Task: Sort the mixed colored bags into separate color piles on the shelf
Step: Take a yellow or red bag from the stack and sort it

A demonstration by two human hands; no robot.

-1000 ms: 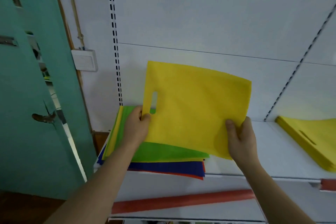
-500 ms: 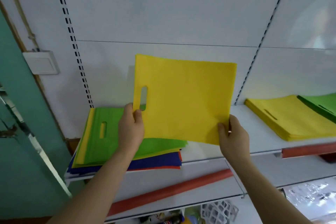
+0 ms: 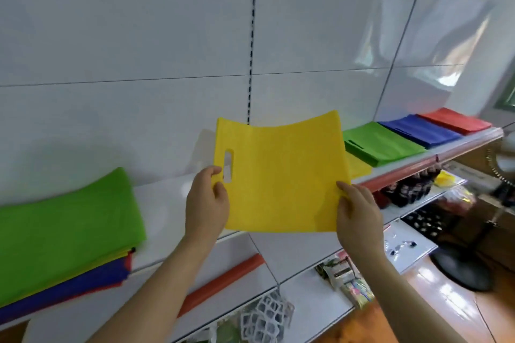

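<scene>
I hold one yellow bag (image 3: 281, 175) up in front of the shelf (image 3: 172, 189), clear of every pile; my left hand (image 3: 207, 203) pinches its near edge beside the cut-out handle, thumb on the front face; my right hand (image 3: 355, 217) pinches the lower right corner, fingers curled behind the fabric; both grips are closed on the same bag and the sheet bows slightly between them

What has changed over the last second: the bag was lifted just above the mixed pile (image 3: 64, 231), and it now sits well to the right of that pile, with my view swung the same way; the sorted piles have come into sight, so I judge the bag is mid-carry toward its own colour

Counting what shows: one mixed pile at the left, green on top, with yellow, blue and red edges beneath; four sorted piles along the right of the shelf, namely one yellow pile (image 3: 359, 167) mostly hidden behind the held bag, one green pile (image 3: 381, 145), one blue pile (image 3: 418, 129), one red pile (image 3: 454, 120); one bag in the air; how many bags lie in each pile I cannot tell

The yellow pile is the nearest of the four, just beyond my right hand, so the drop looks close; the mixed pile is thick yet, so much sorting is left
</scene>
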